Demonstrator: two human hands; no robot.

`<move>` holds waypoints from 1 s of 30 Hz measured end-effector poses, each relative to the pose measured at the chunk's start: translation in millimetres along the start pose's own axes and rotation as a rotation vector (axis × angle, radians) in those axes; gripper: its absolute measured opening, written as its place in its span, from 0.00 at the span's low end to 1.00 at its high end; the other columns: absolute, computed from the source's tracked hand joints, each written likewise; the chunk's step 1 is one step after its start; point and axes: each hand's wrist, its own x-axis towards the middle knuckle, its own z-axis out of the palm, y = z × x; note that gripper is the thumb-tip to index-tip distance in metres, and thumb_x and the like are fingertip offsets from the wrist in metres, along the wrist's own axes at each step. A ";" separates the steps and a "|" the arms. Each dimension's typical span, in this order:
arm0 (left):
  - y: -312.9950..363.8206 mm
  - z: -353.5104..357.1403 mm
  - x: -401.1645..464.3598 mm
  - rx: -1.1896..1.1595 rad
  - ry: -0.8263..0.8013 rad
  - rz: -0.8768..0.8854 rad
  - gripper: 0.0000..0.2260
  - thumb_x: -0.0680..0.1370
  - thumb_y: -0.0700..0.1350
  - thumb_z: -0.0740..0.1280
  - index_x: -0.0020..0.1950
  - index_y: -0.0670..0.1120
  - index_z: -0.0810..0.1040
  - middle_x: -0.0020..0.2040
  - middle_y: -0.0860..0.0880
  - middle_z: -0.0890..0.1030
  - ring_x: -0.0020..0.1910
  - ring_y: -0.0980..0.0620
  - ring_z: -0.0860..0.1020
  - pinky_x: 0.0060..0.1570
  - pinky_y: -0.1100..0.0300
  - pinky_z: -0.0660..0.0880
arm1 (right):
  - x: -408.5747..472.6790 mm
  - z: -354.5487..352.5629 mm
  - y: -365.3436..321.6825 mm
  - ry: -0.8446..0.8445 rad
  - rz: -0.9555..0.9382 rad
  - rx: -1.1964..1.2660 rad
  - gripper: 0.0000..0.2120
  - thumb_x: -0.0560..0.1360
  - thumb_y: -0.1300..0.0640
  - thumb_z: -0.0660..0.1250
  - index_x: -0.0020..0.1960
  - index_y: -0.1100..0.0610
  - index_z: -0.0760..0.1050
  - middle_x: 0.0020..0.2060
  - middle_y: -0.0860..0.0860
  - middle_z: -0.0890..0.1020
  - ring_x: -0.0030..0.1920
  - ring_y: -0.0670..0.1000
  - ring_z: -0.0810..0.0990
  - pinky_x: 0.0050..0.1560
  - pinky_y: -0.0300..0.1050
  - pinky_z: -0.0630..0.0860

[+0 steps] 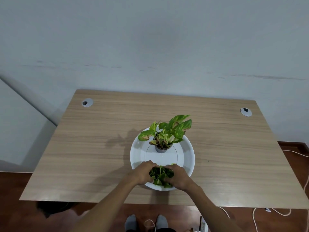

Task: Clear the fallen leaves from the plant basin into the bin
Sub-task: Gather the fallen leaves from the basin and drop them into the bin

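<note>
my left hand (142, 173) and right hand (179, 177) cup the loose leaves (161, 175) at the near side of the white basin (189, 153), fingers curled round the heap. they look light, limp and easily spilled, so i'd squeeze from both sides underneath.

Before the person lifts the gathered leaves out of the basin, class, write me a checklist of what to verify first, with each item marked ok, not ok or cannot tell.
1. Leaves gathered into one pile between the hands: ok.
2. Left hand cupped against the pile's left side: ok.
3. Right hand cupped against its right side: ok.
4. No stray leaf left in the white basin: not ok, a green scrap shows just beyond the right hand.
5. Potted plant upright and apart from the hands: ok.
6. Bin within reach: cannot tell, no bin shows in the head view.
</note>
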 end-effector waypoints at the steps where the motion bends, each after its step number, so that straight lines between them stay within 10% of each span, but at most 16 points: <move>1: 0.6 2.4 0.5 -0.011 0.014 -0.006 0.29 0.70 0.41 0.74 0.70 0.47 0.71 0.61 0.44 0.73 0.61 0.46 0.72 0.59 0.56 0.71 | 0.4 1.2 -1.7 0.003 0.002 0.019 0.22 0.71 0.55 0.74 0.64 0.50 0.77 0.58 0.53 0.78 0.59 0.52 0.77 0.59 0.39 0.72; 12: -1.9 -11.4 -8.5 -0.219 -0.172 -0.031 0.43 0.71 0.47 0.72 0.78 0.55 0.48 0.72 0.45 0.67 0.68 0.48 0.70 0.64 0.56 0.71 | -1.5 -0.2 1.0 -0.105 -0.001 0.132 0.29 0.65 0.44 0.77 0.64 0.48 0.76 0.58 0.45 0.81 0.59 0.45 0.77 0.59 0.38 0.73; 20: 5.4 -12.8 -12.9 -0.150 -0.107 0.044 0.19 0.81 0.51 0.59 0.72 0.50 0.70 0.66 0.45 0.75 0.65 0.48 0.73 0.64 0.57 0.69 | -1.8 7.8 1.6 -0.064 -0.018 0.040 0.30 0.67 0.51 0.78 0.66 0.54 0.74 0.60 0.50 0.77 0.58 0.47 0.73 0.56 0.36 0.69; 30: 3.1 3.8 -5.1 -0.100 0.068 -0.025 0.23 0.71 0.44 0.74 0.66 0.49 0.77 0.61 0.46 0.79 0.61 0.48 0.76 0.60 0.55 0.73 | 1.1 12.3 5.5 0.007 -0.093 0.008 0.24 0.67 0.52 0.78 0.61 0.56 0.78 0.56 0.51 0.79 0.52 0.46 0.74 0.44 0.25 0.68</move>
